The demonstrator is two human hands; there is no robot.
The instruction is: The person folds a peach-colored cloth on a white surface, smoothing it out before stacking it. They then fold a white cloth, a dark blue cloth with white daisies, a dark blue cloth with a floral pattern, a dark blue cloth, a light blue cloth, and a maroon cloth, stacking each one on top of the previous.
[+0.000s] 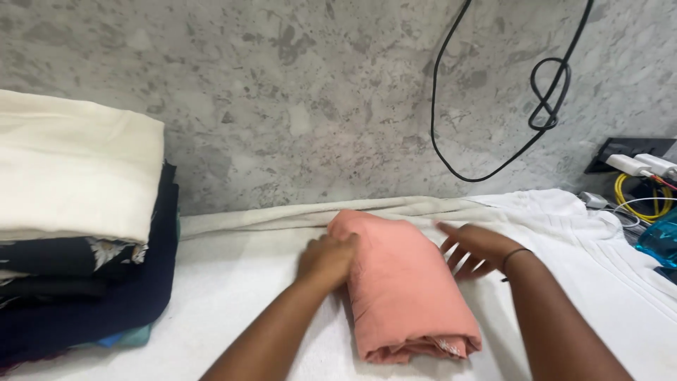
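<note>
A folded salmon-pink cloth [405, 289] is lying near the middle of the white-covered table [233, 282], its far end close to the back edge by the grey marbled wall [282, 92]. The left hand [326, 259] is pressing against the cloth's left side with fingers curled closed on the fabric, while the right hand [474, 248] is hovering at its right side with fingers spread open. A stack of folded fabrics [77, 219] is sitting at the table's left edge, and a black cable [493, 106] is hanging on the wall.
</note>
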